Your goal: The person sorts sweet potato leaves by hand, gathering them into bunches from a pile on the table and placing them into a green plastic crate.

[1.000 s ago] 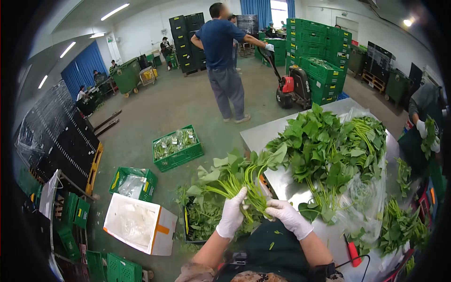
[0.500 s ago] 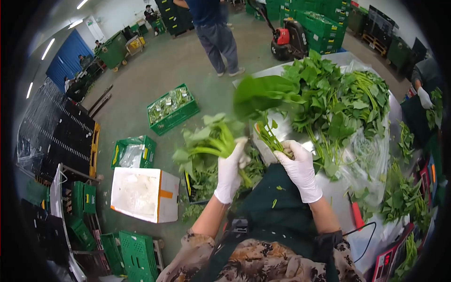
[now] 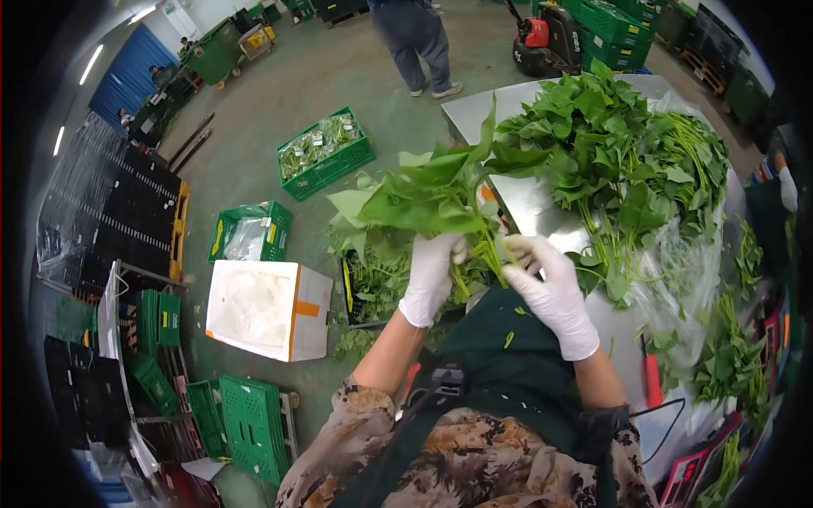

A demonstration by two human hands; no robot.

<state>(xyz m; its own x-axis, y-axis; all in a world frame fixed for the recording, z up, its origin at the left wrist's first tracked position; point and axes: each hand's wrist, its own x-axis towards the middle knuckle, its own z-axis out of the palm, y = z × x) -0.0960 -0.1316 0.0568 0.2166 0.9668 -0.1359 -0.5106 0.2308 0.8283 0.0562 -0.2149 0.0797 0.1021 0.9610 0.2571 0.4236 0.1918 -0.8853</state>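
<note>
My left hand (image 3: 434, 275), in a white glove, is wrapped round a bunch of leafy greens (image 3: 406, 199), whose broad leaves spread up and to the left. Close on its right, my right hand (image 3: 549, 288), also gloved, has its fingers bent at the stems of the bunch; whether they grip any stem is unclear. Below my left hand a dark crate (image 3: 348, 292) holds more greens. A large heap of leafy stems (image 3: 618, 152) lies on the metal table (image 3: 533, 212) to the right, beside clear plastic film (image 3: 677, 279).
A white foam box (image 3: 254, 309) and green crates (image 3: 326, 173) stand on the floor to the left. A red-handled tool (image 3: 652, 381) and a scale with a red display (image 3: 690, 478) are at the right. One person (image 3: 415, 42) stands beyond the table; another's gloved hand (image 3: 788, 190) shows far right.
My hands have come together, and the stems from my right hand now join the bunch at my left. The view has shifted, so the floor crates and the standing person appear higher.
</note>
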